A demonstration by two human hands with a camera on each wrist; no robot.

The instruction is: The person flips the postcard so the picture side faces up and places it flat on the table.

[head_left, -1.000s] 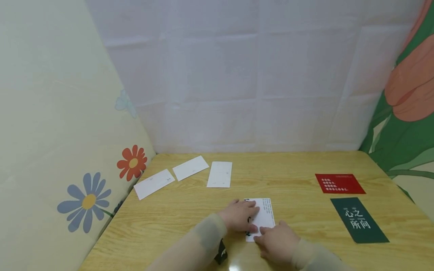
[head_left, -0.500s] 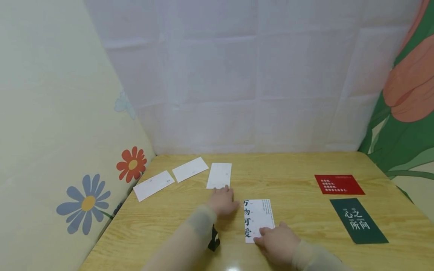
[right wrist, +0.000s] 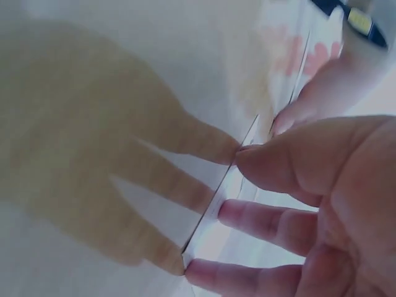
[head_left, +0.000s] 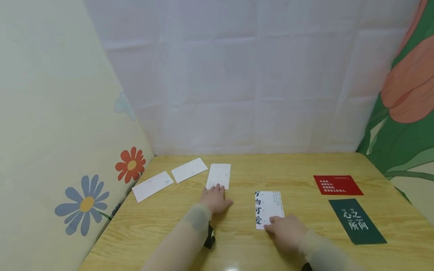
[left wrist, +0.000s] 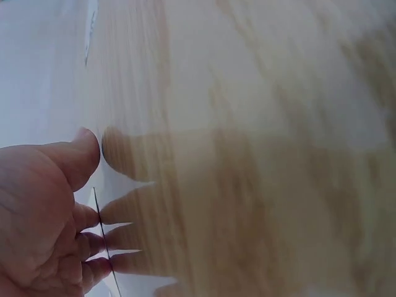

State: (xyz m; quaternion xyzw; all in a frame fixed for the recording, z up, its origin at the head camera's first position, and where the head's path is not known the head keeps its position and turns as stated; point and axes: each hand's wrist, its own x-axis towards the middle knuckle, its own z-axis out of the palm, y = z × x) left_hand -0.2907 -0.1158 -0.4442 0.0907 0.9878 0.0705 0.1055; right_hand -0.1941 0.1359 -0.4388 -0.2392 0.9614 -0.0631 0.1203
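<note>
Head view: fingers fanned, a person's left hand touches the near edge of the nearly plain white card, having left the lettered white card that both hands shared a second ago. The right hand, fingers and thumb spread, alone presses the lettered white card's near right corner; that card lies mid-tabletop, shifted slightly farther out and rightward. From where I stand, the work now looks divided between two cards. Two more white cards sit leftward; a red card and green card lie at right, untouched.
</note>
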